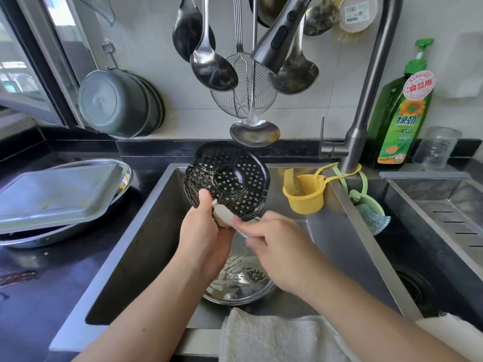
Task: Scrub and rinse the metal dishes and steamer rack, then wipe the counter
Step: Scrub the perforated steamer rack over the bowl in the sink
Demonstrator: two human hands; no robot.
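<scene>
I am holding the steamer rack (227, 178) tilted up over the sink (146, 231), my left hand (202, 236) gripping its lower edge with the thumb pressed on the perforated face. My right hand (277, 246) is curled round a pale scrubbing cloth (224, 215), which I press against the rack's bottom rim, just beside my left thumb. The rack is streaked with suds on its lower half, so I judge the scrubbing to be under way and the rinse not yet done; the faucet head (282, 35) hangs above with no water that I can see. Below my hands a metal bowl (240, 280) sits in the sink, soapy too. On the table at my left a flat metal tray (57, 194) lies upside down over another metal basin (68, 233), both waiting. The main risk is the grip: the rack is wet and soapy and I hold it only by one edge, so a hard push from the cloth could twist it out of my fingers and drop it onto the bowl beneath. The holes and thin rim could also snag the cloth or nick a fingertip. The white towel (274, 335) draped on the sink's near edge might slide in if my forearm drags it.
</scene>
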